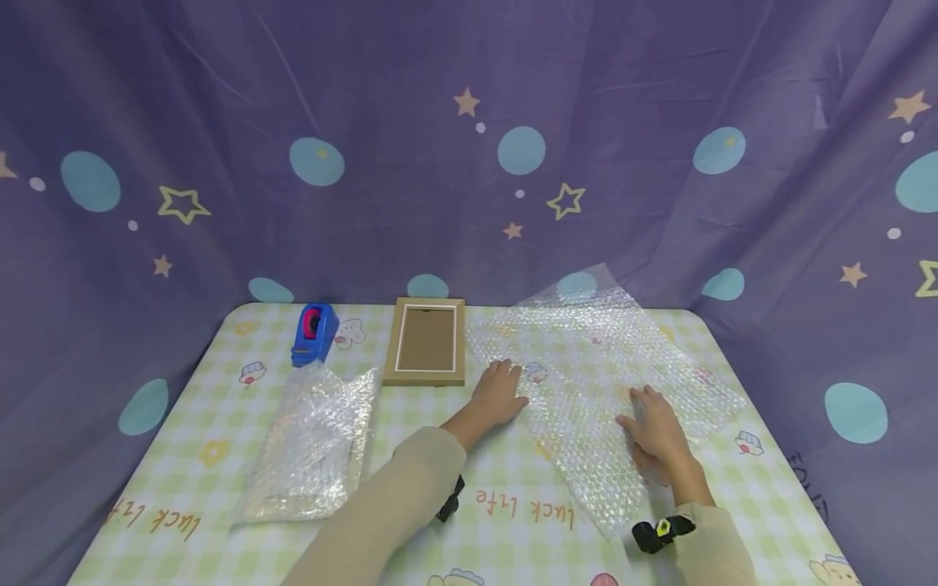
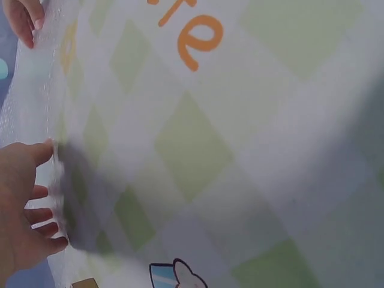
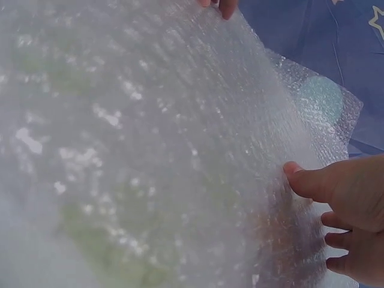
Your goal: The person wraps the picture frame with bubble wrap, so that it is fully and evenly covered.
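A large sheet of clear bubble wrap (image 1: 586, 358) lies spread over the right half of the table. My left hand (image 1: 500, 394) rests at its left edge, fingers relaxed; in the left wrist view its thumb and fingertips (image 2: 53, 228) are along that edge. On the right, my right hand (image 1: 659, 427) is placed over the wrap with thumb and fingers spread apart. The right wrist view shows its thumb (image 3: 306, 180) touching the wrap, near a raised, wrinkled part of it. A wooden picture frame (image 1: 392, 342), back side up, lies just beyond my left hand.
A bubble-wrapped flat package (image 1: 311, 448) lies at the left, beside my left forearm. Behind it stands a blue tape dispenser (image 1: 315, 346) with a pink core. A checked cloth (image 1: 183, 480) covers the table. A purple curtain (image 1: 410, 106) hangs behind the far edge.
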Motion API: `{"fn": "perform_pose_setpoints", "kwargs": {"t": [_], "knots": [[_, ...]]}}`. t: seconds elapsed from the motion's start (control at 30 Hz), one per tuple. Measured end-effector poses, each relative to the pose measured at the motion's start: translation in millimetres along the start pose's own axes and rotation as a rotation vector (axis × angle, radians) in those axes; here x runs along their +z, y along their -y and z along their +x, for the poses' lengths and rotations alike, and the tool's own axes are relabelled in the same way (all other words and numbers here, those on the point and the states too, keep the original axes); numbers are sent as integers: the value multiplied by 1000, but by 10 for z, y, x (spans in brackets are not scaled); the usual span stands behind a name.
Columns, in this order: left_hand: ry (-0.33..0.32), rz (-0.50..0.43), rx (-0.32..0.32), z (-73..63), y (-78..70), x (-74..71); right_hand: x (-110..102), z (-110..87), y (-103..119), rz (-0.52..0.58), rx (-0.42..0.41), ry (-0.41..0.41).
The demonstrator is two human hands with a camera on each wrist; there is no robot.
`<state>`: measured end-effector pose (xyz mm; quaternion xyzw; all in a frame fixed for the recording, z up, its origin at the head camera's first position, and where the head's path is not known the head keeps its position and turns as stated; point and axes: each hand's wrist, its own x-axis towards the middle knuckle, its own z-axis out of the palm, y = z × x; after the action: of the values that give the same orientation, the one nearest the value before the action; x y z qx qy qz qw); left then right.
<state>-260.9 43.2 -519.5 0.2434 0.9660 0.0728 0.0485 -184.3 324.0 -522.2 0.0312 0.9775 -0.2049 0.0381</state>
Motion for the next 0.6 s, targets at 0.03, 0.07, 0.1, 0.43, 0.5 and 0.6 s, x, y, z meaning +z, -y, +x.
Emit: {"fn": "perform_pose_setpoints", "kwargs": {"t": [0.03,0.07,0.1,0.43,0.5,0.6], "knots": [[-1,6,2,2,2,-5,-4,0,0,2,-2,1],[0,12,4,3,2,-12,-7,2,-2,5,-2,3],[0,15,6,3,3,-20,-10,3,-3,14,-1,7],[19,7,16,15,20,-73,-5,9,-26,35,-2,3],[26,11,17,23,26,-74,-5,7,-23,41,-3,4],[32,7,14,24,34,-77,-6,-2,-17,48,-7,10]]}}
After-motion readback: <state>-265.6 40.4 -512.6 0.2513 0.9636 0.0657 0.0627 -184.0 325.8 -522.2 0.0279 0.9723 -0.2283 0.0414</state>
